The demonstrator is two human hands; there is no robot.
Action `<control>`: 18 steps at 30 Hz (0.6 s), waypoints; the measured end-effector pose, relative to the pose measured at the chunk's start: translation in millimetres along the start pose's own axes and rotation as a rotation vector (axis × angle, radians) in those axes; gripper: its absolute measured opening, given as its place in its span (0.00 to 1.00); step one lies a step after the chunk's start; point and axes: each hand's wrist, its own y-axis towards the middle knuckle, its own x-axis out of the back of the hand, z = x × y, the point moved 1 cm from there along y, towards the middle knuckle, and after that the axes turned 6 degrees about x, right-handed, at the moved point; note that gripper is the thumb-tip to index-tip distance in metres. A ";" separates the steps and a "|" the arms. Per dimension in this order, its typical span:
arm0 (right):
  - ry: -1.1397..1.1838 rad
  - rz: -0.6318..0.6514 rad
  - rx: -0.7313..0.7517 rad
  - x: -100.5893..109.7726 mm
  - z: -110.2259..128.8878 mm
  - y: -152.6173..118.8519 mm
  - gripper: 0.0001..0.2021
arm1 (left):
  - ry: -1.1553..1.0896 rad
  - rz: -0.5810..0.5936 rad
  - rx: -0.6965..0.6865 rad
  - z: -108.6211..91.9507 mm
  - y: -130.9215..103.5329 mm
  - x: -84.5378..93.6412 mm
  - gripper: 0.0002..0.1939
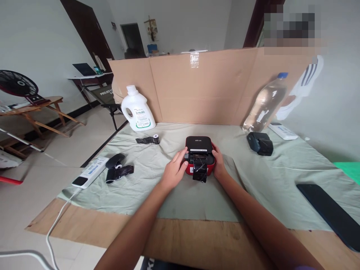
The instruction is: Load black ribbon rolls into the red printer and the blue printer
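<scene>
A small red and black printer (199, 144) sits on the green cloth at the middle, and a strip of black film (200, 168) hangs over its front. My left hand (174, 168) rests against the printer's left side, its fingers stretched along the edge. On the right side my right hand (219, 162) lies along the casing, fingers partly hidden behind it. The printer is held between both hands. To the left on the cloth lie a black roll (119, 173) and a smaller roll with a black strip (148, 140).
A cardboard screen (199, 88) stands behind, with a white jug (137, 110) at left and a large bottle (266, 103) at right. Also on the table are a power strip (91, 171), a black device (260, 143) and a dark phone (329, 212). Behind the screen is a person (309, 77).
</scene>
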 end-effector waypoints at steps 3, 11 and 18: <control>0.053 0.004 -0.003 1.5 -4.0 1.4 0.28 | -0.033 -0.018 0.009 -2.3 3.0 -0.3 0.25; 0.228 -0.049 -0.045 0.1 -5.4 7.0 0.24 | -0.052 -0.064 0.076 -3.4 2.2 -4.4 0.21; 0.285 -0.043 -0.014 -1.2 -6.2 4.7 0.21 | -0.057 -0.086 0.044 -1.3 2.9 -6.4 0.20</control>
